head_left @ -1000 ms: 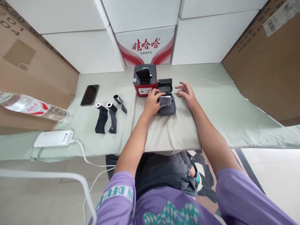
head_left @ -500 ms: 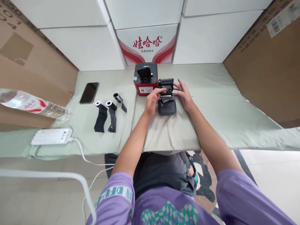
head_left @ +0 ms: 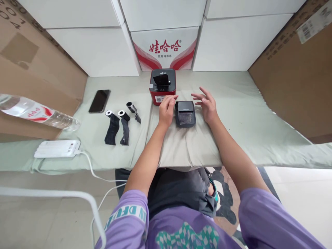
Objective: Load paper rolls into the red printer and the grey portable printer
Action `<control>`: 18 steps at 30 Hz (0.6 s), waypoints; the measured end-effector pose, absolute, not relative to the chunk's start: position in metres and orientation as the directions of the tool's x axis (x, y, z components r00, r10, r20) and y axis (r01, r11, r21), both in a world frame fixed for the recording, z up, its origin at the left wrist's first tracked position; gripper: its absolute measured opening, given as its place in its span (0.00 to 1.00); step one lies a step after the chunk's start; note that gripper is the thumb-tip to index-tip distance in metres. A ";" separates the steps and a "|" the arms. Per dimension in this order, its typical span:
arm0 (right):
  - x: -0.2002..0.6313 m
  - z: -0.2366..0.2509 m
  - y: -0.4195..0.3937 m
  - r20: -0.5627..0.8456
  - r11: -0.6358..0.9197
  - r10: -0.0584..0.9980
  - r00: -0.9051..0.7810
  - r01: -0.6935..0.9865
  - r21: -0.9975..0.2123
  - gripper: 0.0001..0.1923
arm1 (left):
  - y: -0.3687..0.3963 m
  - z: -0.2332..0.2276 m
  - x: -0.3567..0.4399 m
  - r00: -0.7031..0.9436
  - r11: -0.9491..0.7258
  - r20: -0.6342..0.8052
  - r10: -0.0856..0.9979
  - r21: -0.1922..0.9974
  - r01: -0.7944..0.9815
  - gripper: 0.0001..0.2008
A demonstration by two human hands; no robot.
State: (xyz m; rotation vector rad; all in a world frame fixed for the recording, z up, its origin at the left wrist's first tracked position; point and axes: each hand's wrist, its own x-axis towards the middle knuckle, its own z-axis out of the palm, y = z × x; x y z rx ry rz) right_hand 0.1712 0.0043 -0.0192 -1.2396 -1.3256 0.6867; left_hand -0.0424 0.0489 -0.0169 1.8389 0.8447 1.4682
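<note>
A small dark portable printer [head_left: 185, 121] sits on the cloth-covered surface between my hands, its lid [head_left: 184, 106] down and a strip of dark paper showing at its front. My left hand [head_left: 166, 110] is at its left edge, fingers stretched out and holding nothing; whether it touches the casing I cannot tell. Off the right side, my right hand [head_left: 207, 106] hovers with fingers spread, apart from the printer. Just behind my left hand stands a larger red and black printer [head_left: 163, 84], dark paper sticking out of its top.
Left of the printers lie several rolls of dark paper [head_left: 112, 129] with loose tails, and a phone [head_left: 99, 101]. A white power bank [head_left: 57, 149] with a cable rests near the front edge. A water bottle [head_left: 38, 114] is at far left. Cardboard boxes [head_left: 298, 79] flank the surface.
The small printer's lid, raised before, is now down. Both hands have come off the lid; my right hand has drawn slightly to the right.
</note>
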 end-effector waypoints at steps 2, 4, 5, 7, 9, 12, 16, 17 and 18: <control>0.172 -0.022 0.006 0.326 0.275 0.928 0.182 0.256 -0.927 0.42 | 0.050 -0.018 -0.041 0.180 -0.591 0.567 0.804 0.795 0.136 0.23; 0.171 -0.023 0.007 0.315 0.271 0.933 0.173 0.236 -0.933 0.41 | 0.052 -0.020 -0.040 0.193 -0.563 0.532 0.825 0.806 0.185 0.16; 0.170 -0.024 0.007 0.304 0.263 0.938 0.167 0.228 -0.938 0.40 | 0.053 -0.022 -0.039 0.202 -0.541 0.506 0.839 0.817 0.201 0.13; 0.168 -0.025 0.007 0.269 0.234 0.953 0.141 0.226 -0.946 0.39 | 0.057 -0.027 -0.038 0.222 -0.485 0.442 0.869 0.850 0.208 0.10; 0.165 -0.025 0.007 0.229 0.200 0.968 0.105 0.231 -0.952 0.37 | 0.060 -0.032 -0.037 0.250 -0.408 0.356 0.900 0.891 0.200 0.13; 0.163 -0.026 0.008 0.186 0.168 0.981 0.064 0.216 -0.962 0.37 | 0.064 -0.036 -0.040 0.288 -0.287 0.232 0.929 0.944 0.165 0.19; 0.166 -0.027 0.009 0.156 0.149 0.988 0.020 0.192 -0.970 0.39 | 0.062 -0.031 -0.046 0.388 -0.083 0.041 0.921 0.992 0.093 0.22; 0.167 -0.027 0.008 0.149 0.145 0.989 0.006 0.190 -0.971 0.40 | 0.059 -0.027 -0.048 0.406 -0.017 -0.023 0.913 0.995 0.096 0.23; 0.168 -0.027 0.008 0.142 0.140 0.990 -0.007 0.191 -0.972 0.41 | 0.057 -0.022 -0.049 0.416 0.042 -0.083 0.905 0.993 0.107 0.24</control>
